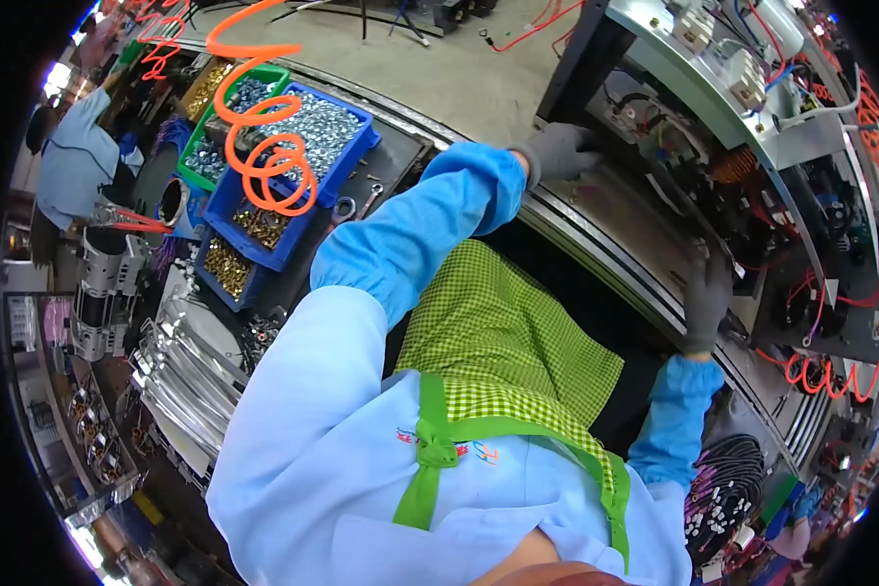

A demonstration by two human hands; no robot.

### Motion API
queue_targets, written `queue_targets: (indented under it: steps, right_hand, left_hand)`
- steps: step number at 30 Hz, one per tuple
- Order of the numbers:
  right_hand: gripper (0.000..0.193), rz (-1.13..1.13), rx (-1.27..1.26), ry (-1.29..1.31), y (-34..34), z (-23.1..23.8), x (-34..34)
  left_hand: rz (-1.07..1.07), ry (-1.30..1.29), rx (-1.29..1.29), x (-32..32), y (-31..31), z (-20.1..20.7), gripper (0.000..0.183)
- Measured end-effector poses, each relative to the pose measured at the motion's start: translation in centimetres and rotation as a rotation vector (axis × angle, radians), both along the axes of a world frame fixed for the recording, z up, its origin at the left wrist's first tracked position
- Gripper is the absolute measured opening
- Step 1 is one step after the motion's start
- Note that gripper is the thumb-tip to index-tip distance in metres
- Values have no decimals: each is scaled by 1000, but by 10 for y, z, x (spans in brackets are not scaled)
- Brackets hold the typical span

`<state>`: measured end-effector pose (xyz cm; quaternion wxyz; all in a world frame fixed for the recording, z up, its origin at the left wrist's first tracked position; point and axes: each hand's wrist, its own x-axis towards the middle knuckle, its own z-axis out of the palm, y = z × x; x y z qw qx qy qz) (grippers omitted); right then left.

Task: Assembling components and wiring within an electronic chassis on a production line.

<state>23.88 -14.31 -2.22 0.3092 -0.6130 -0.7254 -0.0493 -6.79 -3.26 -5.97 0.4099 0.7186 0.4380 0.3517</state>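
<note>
My left hand, in a dark grey glove with a blue sleeve cover, reaches over the metal rail toward the open cabinet unit. Its fingers are stretched out, and I see nothing in them. Close to the unit's lower edge is my right hand, gloved the same way. The fingers point into the unit and look extended; whether they touch its dark panel I cannot tell. Inside the unit sit a copper-coloured coil, wires and dark parts. White terminal blocks are mounted on its pale upper plate.
On the left bench, blue bins and a green bin hold silvery and brass fasteners. An orange coiled hose hangs over them. A wrench lies beside them. Black cables are bundled at lower right. Another person stands far left.
</note>
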Motion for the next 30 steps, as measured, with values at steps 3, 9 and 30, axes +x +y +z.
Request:
queue_targets:
  steps: [3,9,30]
  right_hand:
    - [26,119,-320,379,-30,-43,24]
    - [31,305,-621,1029,-51,-35,-74]
    - [23,217,-442,1338,-51,13,-101]
  left_hand:
    - [107,456,231,-1,-18,-6,32]
    - [127,700,266,59,-19,-38,24]
    - [-118,-1018,-647,40,-68,7,27]
